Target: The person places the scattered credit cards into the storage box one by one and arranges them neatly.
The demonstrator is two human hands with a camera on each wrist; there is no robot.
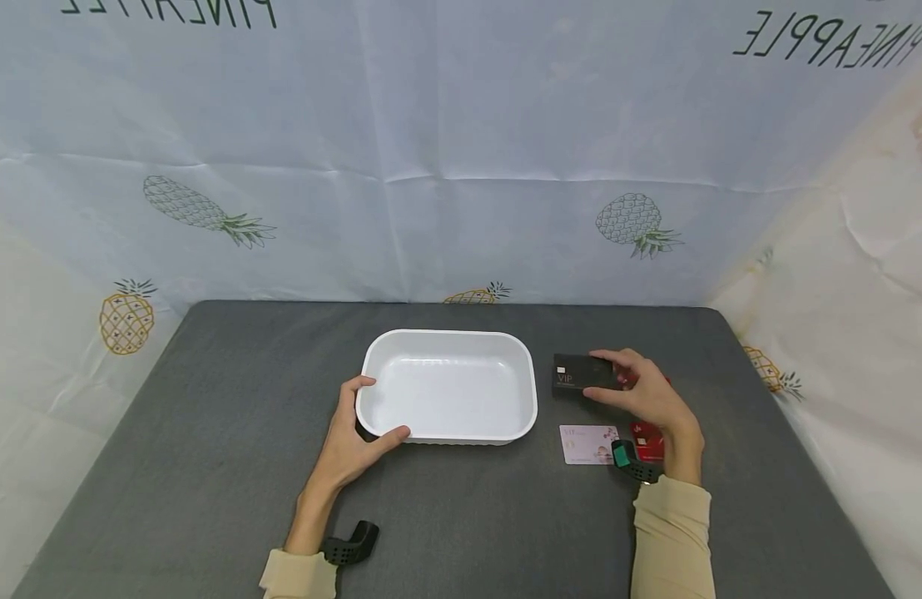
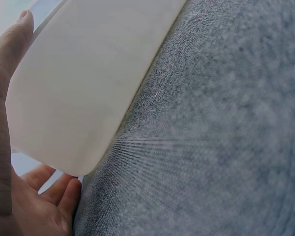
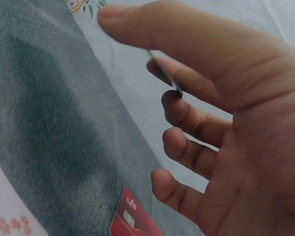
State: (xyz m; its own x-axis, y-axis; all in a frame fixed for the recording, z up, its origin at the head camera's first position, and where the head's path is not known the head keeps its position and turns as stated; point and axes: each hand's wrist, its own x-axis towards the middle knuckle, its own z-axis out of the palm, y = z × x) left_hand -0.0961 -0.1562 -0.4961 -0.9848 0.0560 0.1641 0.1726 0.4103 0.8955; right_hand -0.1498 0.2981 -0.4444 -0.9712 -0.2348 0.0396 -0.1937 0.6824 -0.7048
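A white rectangular plastic tray with rounded corners is on the grey table. At its near left corner my left hand grips it, thumb on the front rim and index finger on the left rim; the left wrist view shows other fingertips by the tray's outer wall. To the tray's right, my right hand pinches a black VIP card between thumb and fingers. That card appears edge-on in the right wrist view.
Nearer me lie a pale pink card with flower print and a red card, partly behind the right wrist strap. More red, mostly hidden, shows under the right hand. A pineapple-print cloth hangs behind the table.
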